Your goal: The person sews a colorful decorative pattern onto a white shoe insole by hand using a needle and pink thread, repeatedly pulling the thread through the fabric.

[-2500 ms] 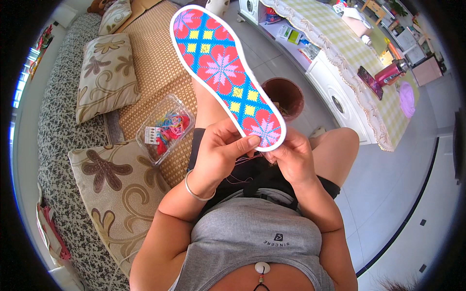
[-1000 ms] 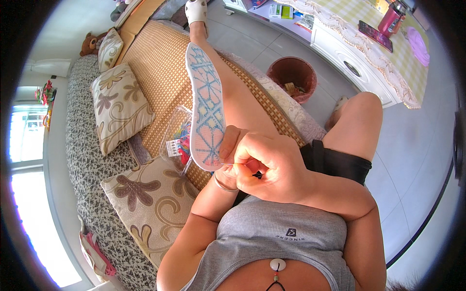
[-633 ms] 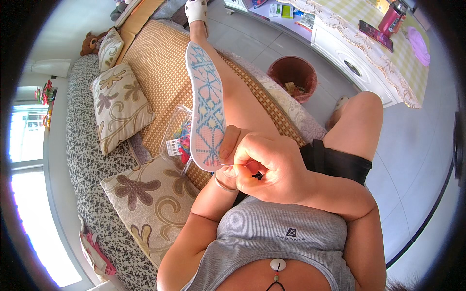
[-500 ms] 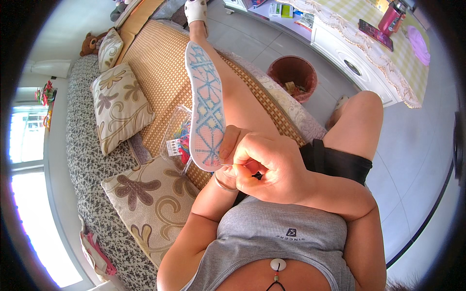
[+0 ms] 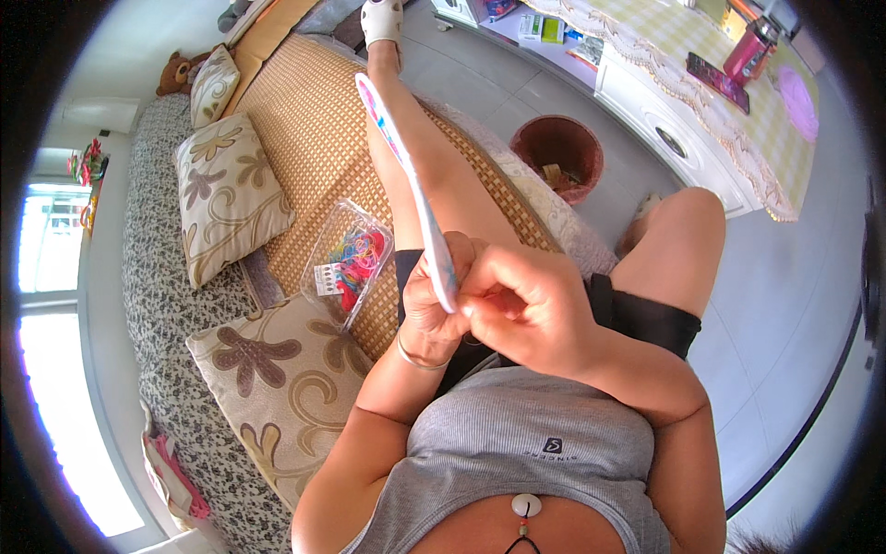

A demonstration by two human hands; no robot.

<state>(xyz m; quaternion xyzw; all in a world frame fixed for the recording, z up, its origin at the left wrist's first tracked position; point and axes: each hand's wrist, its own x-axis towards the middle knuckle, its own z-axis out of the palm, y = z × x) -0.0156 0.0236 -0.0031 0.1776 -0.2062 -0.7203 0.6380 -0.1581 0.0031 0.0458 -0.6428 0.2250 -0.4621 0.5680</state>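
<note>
A stitched shoe insole point(image 5: 421, 196) stands nearly edge-on to me, its toe end pointing away. A sliver of the pink and blue side shows near the toe. My left hand point(image 5: 427, 309) is closed around the heel end, with a bangle on its wrist. My right hand point(image 5: 540, 309) is closed in a pinch, its fingertips against the heel's near edge. Whatever those fingertips hold is hidden. To the left of the insole, a clear plastic box point(image 5: 318, 242) contains coloured thread point(image 5: 355, 258) in several bright shades.
The box lies on a woven mat point(image 5: 295, 111) beside my leg. Patterned cushions point(image 5: 231, 198) line the left side. On the right are a dark red bin point(image 5: 558, 138) and a white table point(image 5: 646, 106) bearing a phone point(image 5: 718, 81) and a red bottle point(image 5: 749, 51).
The insole has turned from showing its blue-patterned face to nearly edge-on, uncovering the thread box. A thin pale line between the heel and my right fingers no longer shows.
</note>
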